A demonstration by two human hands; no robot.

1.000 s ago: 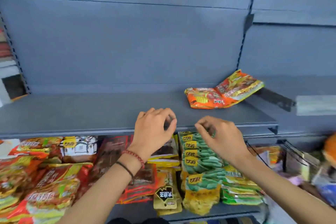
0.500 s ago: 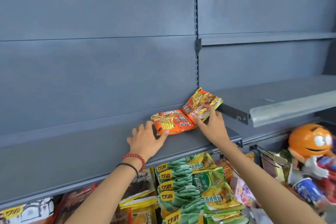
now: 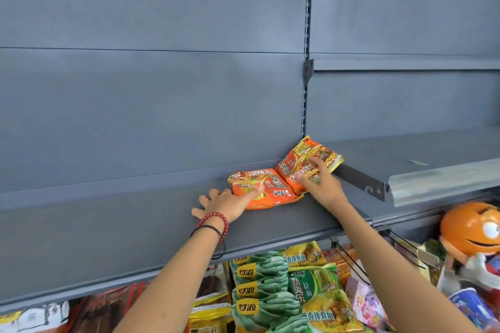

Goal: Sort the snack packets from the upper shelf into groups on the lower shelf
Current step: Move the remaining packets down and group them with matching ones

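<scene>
Two orange noodle packets lie on the grey upper shelf [image 3: 135, 227] near its right end. The left packet [image 3: 270, 189] lies flat; my left hand [image 3: 227, 204] rests on its near left edge with the thumb laid across its top and the fingers spread on the shelf. The right packet [image 3: 305, 159] leans tilted against the back wall; my right hand [image 3: 320, 184] lies on it with the fingers stretched over its face. Below, the lower shelf holds green packets [image 3: 259, 289], green-yellow noodle packets [image 3: 322, 295] and dark red packets [image 3: 108, 303] in groups.
A second grey shelf [image 3: 422, 170] juts out at the right, slightly higher, with its bracket beside the tilted packet. An orange round-headed figure [image 3: 470, 230] and wire hooks [image 3: 351, 262] with more packets stand at the lower right. The back panels are bare.
Both hands rose from the lower shelf to the upper one. The left hand slid right onto the flat orange packet; the right hand stayed on the tilted packet. The view came closer.
</scene>
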